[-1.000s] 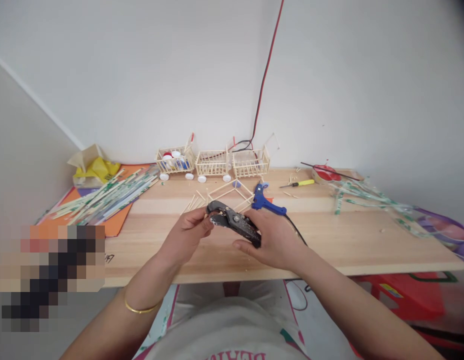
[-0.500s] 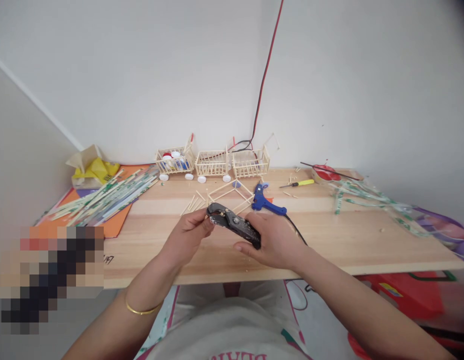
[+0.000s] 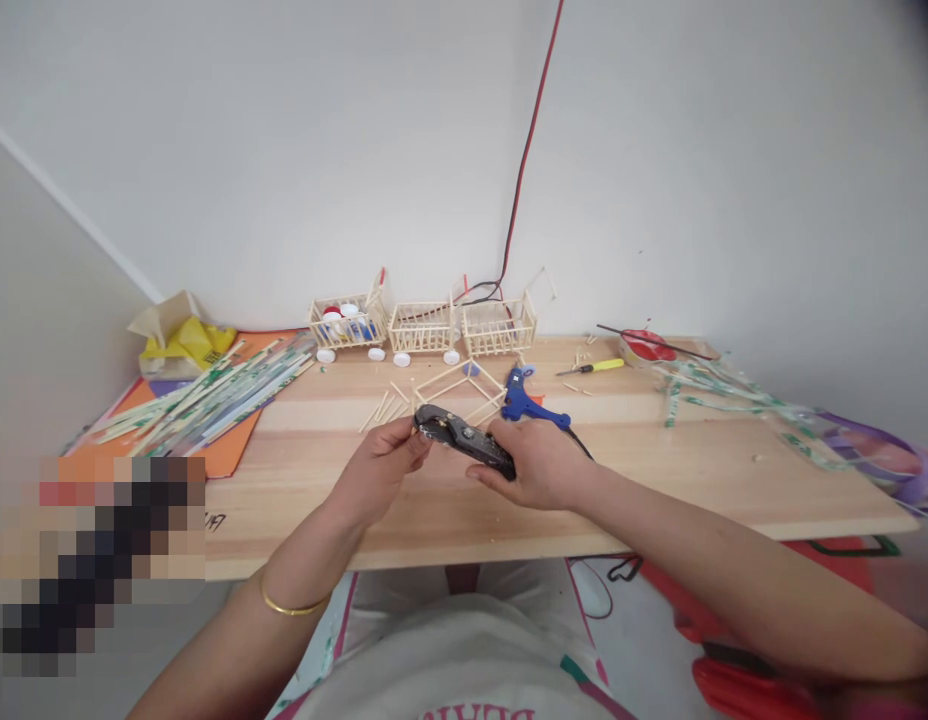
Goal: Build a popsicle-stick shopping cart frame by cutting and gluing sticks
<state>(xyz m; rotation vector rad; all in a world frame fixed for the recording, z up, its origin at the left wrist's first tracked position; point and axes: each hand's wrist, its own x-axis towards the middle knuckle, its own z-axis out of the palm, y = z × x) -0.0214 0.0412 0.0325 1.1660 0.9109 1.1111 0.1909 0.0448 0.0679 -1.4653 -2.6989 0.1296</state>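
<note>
Plain white wall backs a pale wooden table, seen from above the person's own arms. Right hand: fingers wrapped closed around the handles of a black hand cutter, held just above the table's middle, its head pointing left. Left hand: thumb and fingertips pinched together against the cutter's head; whether a stick piece lies between them cannot be told. The cutter's jaws appear nearly closed, though they are partly hidden by the left thumb. A gold bangle sits on the left wrist. Just beyond the right hand lies a blue glue gun, its cord running off under that hand. Beside the gun, a flat frame of thin sticks lies on the table, with loose sticks near it. Three stick-built carts stand in a row against the wall. A yellow-handled screwdriver lies to the right, well apart. A heap of wrapped chopsticks rests on an orange sheet at far left. A red-and-black wire hangs down the wall.
</note>
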